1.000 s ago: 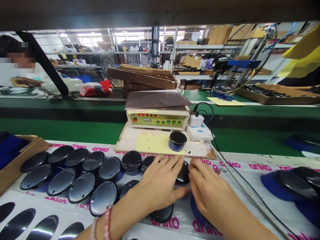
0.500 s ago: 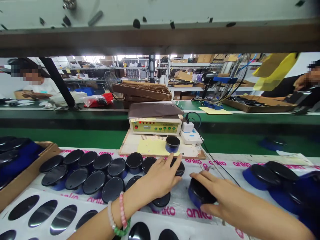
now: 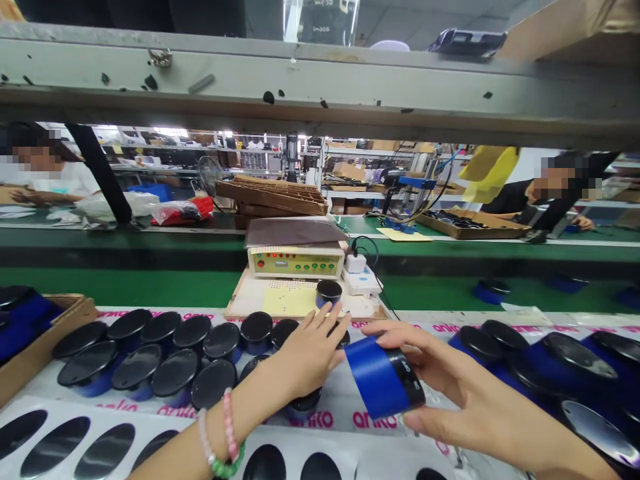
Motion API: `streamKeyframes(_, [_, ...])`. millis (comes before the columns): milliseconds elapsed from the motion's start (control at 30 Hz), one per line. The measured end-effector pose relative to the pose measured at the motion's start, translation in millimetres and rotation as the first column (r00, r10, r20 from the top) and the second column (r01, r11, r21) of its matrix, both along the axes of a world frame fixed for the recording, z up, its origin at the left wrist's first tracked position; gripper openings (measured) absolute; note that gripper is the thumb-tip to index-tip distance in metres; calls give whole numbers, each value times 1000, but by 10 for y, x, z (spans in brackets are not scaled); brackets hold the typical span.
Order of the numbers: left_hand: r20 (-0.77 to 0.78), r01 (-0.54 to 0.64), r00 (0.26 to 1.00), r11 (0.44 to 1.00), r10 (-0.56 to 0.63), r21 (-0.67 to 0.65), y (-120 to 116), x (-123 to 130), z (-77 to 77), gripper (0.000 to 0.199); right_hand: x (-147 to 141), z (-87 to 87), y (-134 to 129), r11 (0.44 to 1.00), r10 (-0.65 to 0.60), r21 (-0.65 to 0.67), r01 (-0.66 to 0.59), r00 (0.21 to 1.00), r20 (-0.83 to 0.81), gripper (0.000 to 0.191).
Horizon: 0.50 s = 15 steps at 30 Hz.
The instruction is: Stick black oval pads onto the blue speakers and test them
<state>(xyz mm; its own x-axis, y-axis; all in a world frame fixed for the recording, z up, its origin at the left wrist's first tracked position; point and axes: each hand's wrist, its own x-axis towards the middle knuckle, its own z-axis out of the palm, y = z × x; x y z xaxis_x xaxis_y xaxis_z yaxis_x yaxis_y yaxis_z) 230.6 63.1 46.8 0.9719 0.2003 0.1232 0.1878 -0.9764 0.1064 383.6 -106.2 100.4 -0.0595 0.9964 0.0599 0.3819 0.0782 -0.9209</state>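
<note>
My right hand (image 3: 445, 380) grips a short blue cylinder with a black end (image 3: 383, 378), thumb below and fingers on top. It is tilted on its side above the table, small white markings showing on the black band. Fingers stretched out, my left hand (image 3: 305, 353) lies over the near end of rows of similar black-topped blue cylinders (image 3: 183, 373), partly hiding several of them. Whether it touches them I cannot tell. One more such cylinder (image 3: 329, 292) stands upright on a yellow sheet just beyond my left fingertips.
Sheets of black oval stickers (image 3: 105, 450) lie in front. More blue cylinders (image 3: 565, 357) are grouped at right, and others fill a cardboard box (image 3: 75, 313) at left. A control box (image 3: 295, 261) stands behind, before a green conveyor belt (image 3: 165, 280). Two people work across it.
My right hand has raised the blue cylinder and tipped it on its side. My left hand stays over the rows. The head view has tilted up and turned slightly right.
</note>
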Motion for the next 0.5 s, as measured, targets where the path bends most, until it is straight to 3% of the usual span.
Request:
streamKeyframes(133, [244, -132, 963, 990, 114, 57, -238, -408, 147, 52, 9, -3, -41, 1000, -11, 19, 11, 999, 47, 43])
streamKeyframes(233, [407, -140, 907, 989, 110, 46, -378, -780, 91, 47, -19, -20, -31, 997, -50, 59, 45, 996, 73, 40])
streamKeyframes(300, [455, -152, 878, 988, 152, -38, -446, -941, 32, 47, -70, -25, -1, 994, -62, 96, 55, 995, 75, 42])
streamKeyframes(367, [478, -169, 842, 964, 251, -207, -516, -1004, 17, 54, -150, -20, 34, 991, -53, 130, 44, 996, 67, 42])
streamKeyframes(433, [483, -153, 808, 912, 338, -381, -591, -992, 66, 65, -250, -11, 60, 990, -18, 138, 9, 998, 63, 38])
streamKeyframes(500, [485, -123, 791, 873, 373, -471, -659, -953, 161, 68, -356, -13, 69, 991, 17, 131, -26, 997, 69, 35])
